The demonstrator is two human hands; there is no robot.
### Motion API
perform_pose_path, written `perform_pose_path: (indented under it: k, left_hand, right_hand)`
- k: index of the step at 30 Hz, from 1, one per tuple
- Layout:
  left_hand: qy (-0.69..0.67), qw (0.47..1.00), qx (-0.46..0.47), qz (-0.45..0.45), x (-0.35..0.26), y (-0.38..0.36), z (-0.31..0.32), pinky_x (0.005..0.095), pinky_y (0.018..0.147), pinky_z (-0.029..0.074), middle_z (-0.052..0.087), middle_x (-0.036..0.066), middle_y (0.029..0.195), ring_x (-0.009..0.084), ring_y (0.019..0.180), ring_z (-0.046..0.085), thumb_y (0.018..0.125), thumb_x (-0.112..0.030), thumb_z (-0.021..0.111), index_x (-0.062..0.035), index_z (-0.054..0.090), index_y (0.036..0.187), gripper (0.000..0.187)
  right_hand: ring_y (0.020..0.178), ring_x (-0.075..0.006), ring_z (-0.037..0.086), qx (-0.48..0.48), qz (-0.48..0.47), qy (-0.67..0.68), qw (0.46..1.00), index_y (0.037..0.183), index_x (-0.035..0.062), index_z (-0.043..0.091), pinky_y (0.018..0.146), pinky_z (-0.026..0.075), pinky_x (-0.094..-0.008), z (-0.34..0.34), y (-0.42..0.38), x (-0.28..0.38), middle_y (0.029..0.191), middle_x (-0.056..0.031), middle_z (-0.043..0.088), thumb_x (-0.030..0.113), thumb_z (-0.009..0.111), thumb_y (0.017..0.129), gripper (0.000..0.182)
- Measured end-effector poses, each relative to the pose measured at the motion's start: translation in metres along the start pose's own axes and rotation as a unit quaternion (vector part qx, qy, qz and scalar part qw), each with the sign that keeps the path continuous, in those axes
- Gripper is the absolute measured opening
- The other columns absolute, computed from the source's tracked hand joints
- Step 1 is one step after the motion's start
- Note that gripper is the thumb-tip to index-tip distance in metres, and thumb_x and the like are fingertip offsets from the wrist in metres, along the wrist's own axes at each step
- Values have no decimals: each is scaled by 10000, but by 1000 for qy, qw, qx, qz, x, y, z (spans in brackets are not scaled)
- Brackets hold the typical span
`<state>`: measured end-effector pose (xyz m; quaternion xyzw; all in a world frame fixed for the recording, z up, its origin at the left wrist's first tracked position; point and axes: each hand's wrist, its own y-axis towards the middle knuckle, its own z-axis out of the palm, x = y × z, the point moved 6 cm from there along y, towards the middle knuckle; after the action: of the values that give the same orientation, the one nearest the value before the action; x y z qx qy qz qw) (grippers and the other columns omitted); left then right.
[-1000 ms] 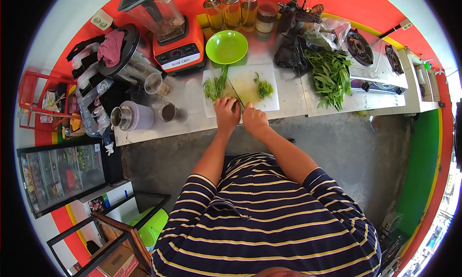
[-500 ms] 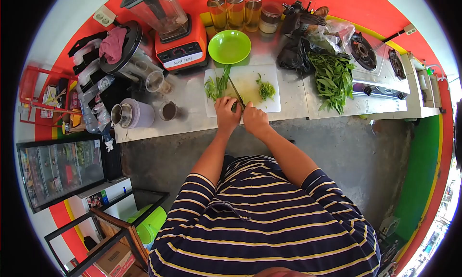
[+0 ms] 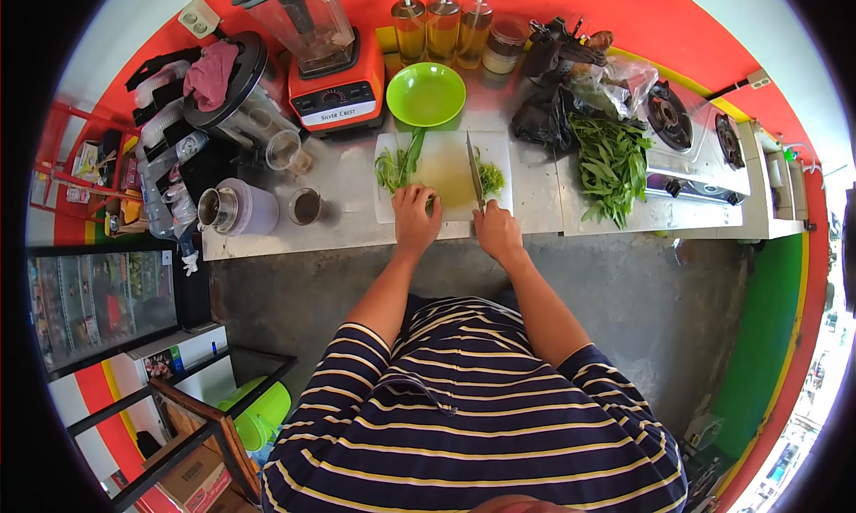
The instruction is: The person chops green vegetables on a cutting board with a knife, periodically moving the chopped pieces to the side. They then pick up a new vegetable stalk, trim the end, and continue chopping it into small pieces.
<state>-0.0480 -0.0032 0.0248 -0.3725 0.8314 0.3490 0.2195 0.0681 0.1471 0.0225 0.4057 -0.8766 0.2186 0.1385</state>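
Note:
My right hand is closed round the handle of a knife, whose blade points away from me over the right part of a white cutting board. Beside the blade lies a small heap of chopped greens. On the board's left side, my left hand has its fingers curled over the near end of a bunch of green stalks. Loose leaves spread at the bunch's left. A green bowl stands just behind the board.
An orange blender, oil bottles and a jar line the back. Leafy greens lie before black bags and a stove. A dark cup and a steel-topped container stand left.
My right hand has moved right, away from my left hand, carrying the knife from the stalks to the chopped heap. The whole view has shifted slightly.

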Motion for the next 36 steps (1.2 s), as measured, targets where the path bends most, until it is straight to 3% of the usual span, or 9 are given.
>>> perform_pose_path:
  k: [6, 11, 15, 19, 24, 27, 30, 36]
  left_hand:
    - [-1, 1000, 9, 11, -2, 1, -1, 434, 920, 395, 590, 52, 976, 288, 1012, 522, 854, -112, 672, -95, 654, 951, 100]
    - [15, 1000, 5, -16, -4, -1, 8, 441, 919, 390, 624, 48, 984, 295, 1018, 528, 853, -131, 674, -100, 683, 947, 99]
    - [34, 997, 65, -27, -18, 8, 28, 440, 920, 393, 648, 44, 946, 299, 1038, 538, 839, -154, 685, -112, 721, 898, 81]
    - [48, 997, 53, -37, -38, 10, 35, 442, 923, 389, 649, 39, 941, 290, 1038, 536, 834, -161, 695, -119, 738, 901, 91]
    - [60, 997, 37, -36, -48, 1, 38, 434, 842, 462, 670, 84, 890, 320, 915, 600, 814, -102, 698, -107, 759, 881, 90]
    - [75, 995, 51, -49, -49, -3, 36, 426, 830, 488, 685, 76, 920, 315, 924, 611, 848, -110, 650, -107, 748, 872, 101]
    - [87, 990, 84, -67, -57, 2, 31, 423, 819, 511, 685, 80, 923, 317, 911, 613, 849, -108, 635, -100, 737, 864, 103]
    - [112, 985, 111, -70, -52, 7, 39, 453, 795, 523, 673, 87, 914, 331, 931, 624, 855, -122, 631, -91, 717, 880, 95]
  right_hand:
    - [849, -512, 655, -6, -49, 81, 996, 1003, -46, 564, 794, 517, -569, 2, -11, 4, 869, -330, 670, 304, 590, 954, 354]
    - [843, -484, 671, 43, -95, 36, 994, 1010, -19, 597, 783, 528, -553, 1, -17, 3, 889, -298, 689, 306, 596, 947, 331]
    - [847, -474, 677, 14, -87, 7, 996, 1015, -18, 627, 793, 535, -543, -12, -12, -7, 890, -290, 693, 325, 589, 951, 351]
    - [855, -469, 680, -2, -72, 6, 997, 978, -20, 658, 809, 536, -542, -27, -4, -19, 897, -290, 695, 342, 580, 955, 371]
    - [862, -464, 683, 27, -109, 19, 994, 956, -25, 661, 812, 536, -543, -35, -2, -18, 907, -298, 694, 336, 577, 956, 371]
    - [872, -470, 682, 42, -123, 32, 991, 956, -27, 660, 821, 535, -545, -27, -2, -7, 910, -307, 690, 337, 581, 954, 372]
    - [885, -472, 685, 49, -113, 15, 992, 990, -21, 653, 824, 541, -539, -14, -3, 3, 907, -297, 696, 327, 571, 960, 359]
    - [915, -399, 722, 58, -72, -89, 992, 1112, -20, 557, 799, 577, -488, 5, -7, 13, 927, -225, 728, 251, 531, 981, 302]
